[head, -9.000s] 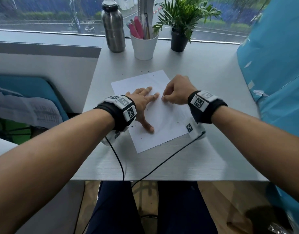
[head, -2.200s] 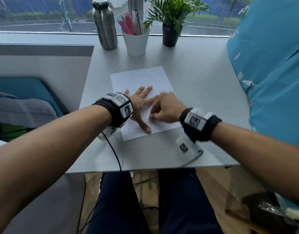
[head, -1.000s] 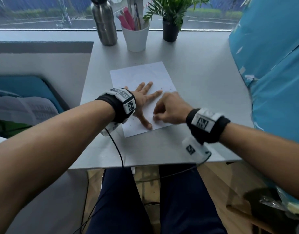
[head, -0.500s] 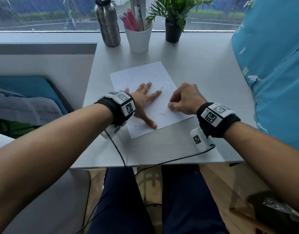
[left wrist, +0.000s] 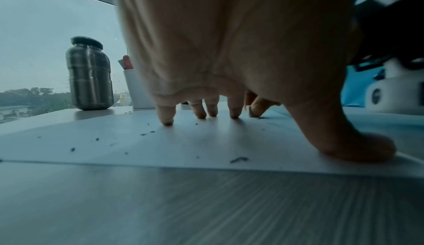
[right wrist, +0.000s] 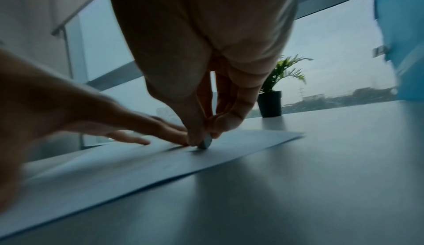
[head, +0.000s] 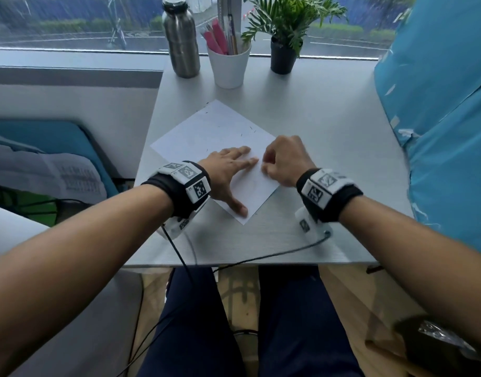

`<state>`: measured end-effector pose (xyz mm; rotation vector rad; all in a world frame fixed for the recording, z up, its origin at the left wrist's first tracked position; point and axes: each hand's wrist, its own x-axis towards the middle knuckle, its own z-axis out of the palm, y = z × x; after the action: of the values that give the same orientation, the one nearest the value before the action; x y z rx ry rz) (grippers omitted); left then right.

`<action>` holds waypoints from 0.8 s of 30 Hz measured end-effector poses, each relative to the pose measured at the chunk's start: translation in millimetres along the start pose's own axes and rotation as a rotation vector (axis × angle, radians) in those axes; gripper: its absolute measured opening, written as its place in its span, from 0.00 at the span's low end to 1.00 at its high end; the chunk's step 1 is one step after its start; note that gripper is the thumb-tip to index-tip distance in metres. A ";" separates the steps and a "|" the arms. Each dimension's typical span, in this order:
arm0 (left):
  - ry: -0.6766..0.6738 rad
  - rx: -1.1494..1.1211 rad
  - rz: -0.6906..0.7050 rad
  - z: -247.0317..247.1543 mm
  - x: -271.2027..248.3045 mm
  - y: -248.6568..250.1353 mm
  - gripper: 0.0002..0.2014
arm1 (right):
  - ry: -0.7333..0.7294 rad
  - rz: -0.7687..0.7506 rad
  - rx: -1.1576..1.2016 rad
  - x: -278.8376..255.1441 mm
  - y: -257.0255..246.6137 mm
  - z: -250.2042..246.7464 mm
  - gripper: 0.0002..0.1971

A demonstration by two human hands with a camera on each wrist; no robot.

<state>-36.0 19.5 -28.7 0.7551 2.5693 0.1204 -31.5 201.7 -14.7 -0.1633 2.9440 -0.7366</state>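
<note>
On the white, crumb-flecked sheet point(head: 206, 131) our left hand point(head: 228, 172) lies spread flat; our right hand point(head: 285, 159) pinches a grey nub point(right wrist: 205, 143).

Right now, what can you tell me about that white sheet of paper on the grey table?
The white sheet of paper lies flat on the grey table, turned cornerwise to the person. It looks thin, strewn with small dark crumbs. The left hand presses it down with spread fingers; the right hand pinches a small grey piece against it.
</note>
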 end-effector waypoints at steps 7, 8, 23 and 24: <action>-0.066 0.002 0.004 1.7 2.4 -2.1 0.66 | -0.065 -0.047 0.010 -2.9 -2.1 -16.0 0.06; -0.067 0.000 0.003 2.1 2.5 -2.3 0.66 | -0.026 -0.017 0.024 3.0 1.7 -18.7 0.07; -0.086 -0.004 -0.011 4.3 3.8 -0.7 0.72 | -0.240 -0.181 0.009 -40.5 -20.4 4.4 0.04; -0.087 -0.005 -0.011 4.3 3.7 -0.4 0.72 | -0.190 -0.119 0.014 -28.3 -13.9 -1.3 0.05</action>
<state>-37.0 20.9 -34.0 0.7289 2.4896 0.0882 -2.6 193.7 -4.9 -0.3881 2.7672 -0.7140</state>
